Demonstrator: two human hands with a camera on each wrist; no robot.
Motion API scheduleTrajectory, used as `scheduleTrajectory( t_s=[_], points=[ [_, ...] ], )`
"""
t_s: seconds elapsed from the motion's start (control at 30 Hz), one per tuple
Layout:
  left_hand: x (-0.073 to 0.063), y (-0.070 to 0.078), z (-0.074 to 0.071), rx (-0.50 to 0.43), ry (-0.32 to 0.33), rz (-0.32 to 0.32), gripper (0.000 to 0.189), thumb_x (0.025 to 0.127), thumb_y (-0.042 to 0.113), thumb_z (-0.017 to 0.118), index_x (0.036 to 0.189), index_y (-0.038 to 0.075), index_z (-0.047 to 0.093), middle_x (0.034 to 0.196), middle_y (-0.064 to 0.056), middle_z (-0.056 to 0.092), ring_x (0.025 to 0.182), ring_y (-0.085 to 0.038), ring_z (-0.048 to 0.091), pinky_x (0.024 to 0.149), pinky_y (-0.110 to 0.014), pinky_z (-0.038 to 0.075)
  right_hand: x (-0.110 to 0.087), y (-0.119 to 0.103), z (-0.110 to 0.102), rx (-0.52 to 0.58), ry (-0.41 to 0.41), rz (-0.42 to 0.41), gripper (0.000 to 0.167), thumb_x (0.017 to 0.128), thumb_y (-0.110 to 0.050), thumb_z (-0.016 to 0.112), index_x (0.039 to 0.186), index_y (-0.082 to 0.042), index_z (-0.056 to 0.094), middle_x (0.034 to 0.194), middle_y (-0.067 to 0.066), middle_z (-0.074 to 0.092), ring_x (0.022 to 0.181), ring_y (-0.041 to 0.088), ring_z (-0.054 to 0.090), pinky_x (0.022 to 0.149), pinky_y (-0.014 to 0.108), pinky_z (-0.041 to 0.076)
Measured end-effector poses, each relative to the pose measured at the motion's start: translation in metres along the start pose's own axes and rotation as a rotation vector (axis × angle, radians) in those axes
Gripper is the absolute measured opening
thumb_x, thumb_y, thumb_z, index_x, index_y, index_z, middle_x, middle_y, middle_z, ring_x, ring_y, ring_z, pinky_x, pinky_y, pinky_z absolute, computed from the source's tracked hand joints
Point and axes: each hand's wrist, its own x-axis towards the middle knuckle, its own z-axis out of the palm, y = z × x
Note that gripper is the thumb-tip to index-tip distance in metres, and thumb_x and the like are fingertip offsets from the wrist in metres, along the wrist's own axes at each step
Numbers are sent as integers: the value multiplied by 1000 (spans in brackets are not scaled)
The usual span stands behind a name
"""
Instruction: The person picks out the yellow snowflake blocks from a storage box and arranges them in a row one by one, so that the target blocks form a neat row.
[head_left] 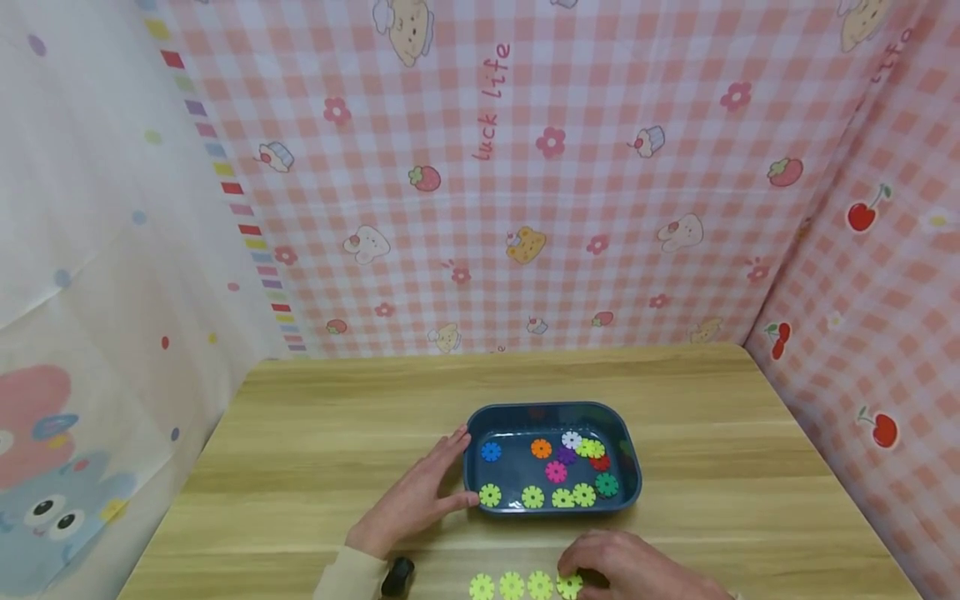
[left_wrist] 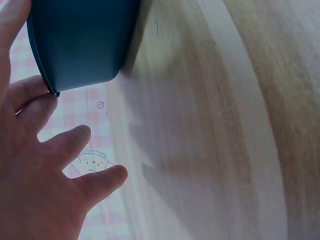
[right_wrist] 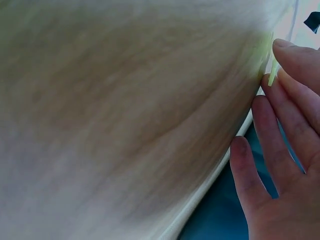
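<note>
My left hand [head_left: 420, 493] is at the left end of a dark blue tray [head_left: 551, 511], fingertips at the rim near the back corner and thumb near the front corner. Its other fingers are spread in the left wrist view. Notched plastic snowflake discs in mixed colours lie in the tray, among them a blue disc [head_left: 491, 452] and an orange disc [head_left: 541, 448]. My right hand [head_left: 618, 562] pinches a yellow-green snowflake disc [right_wrist: 273, 72] between thumb and fingers. That disc is at the right end of a row of matching discs [head_left: 512, 586] on the table.
The wood-grain table [head_left: 360, 392] meets a pink checked cloth [head_left: 480, 208] at the back, with more patterned cloth on both sides. A small black object [head_left: 397, 577] is beside the left sleeve [head_left: 348, 575].
</note>
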Motion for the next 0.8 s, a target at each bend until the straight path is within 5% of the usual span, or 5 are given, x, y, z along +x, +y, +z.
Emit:
scheduleTrajectory(
  t_s=[0.27,0.67,0.8],
  points=[
    [0,-1,1,-7,-1,-8,86,95,51,71,164,16,32,172,2,19,156,-37,20,120,-62,27,1,0,1,-37,-7,-12,27,102,-37,66,127,-27,70,116,-22,67,98,-5,57,85,20,54],
    [-2,0,1,-10,-1,-14,85,96,48,71,164,17,32,172,1,19,156,-38,20,120,-63,27,-3,-14,-3,116,21,32,25,103,-35,66,127,-32,70,118,-20,68,100,1,59,88,22,55],
    [-1,0,2,-11,0,-13,85,96,48,71,164,17,32,172,1,19,156,-37,20,120,-63,27,-3,-27,-14,54,61,-18,25,104,-37,64,127,-29,70,118,-17,69,102,2,61,89,24,57]
  ],
)
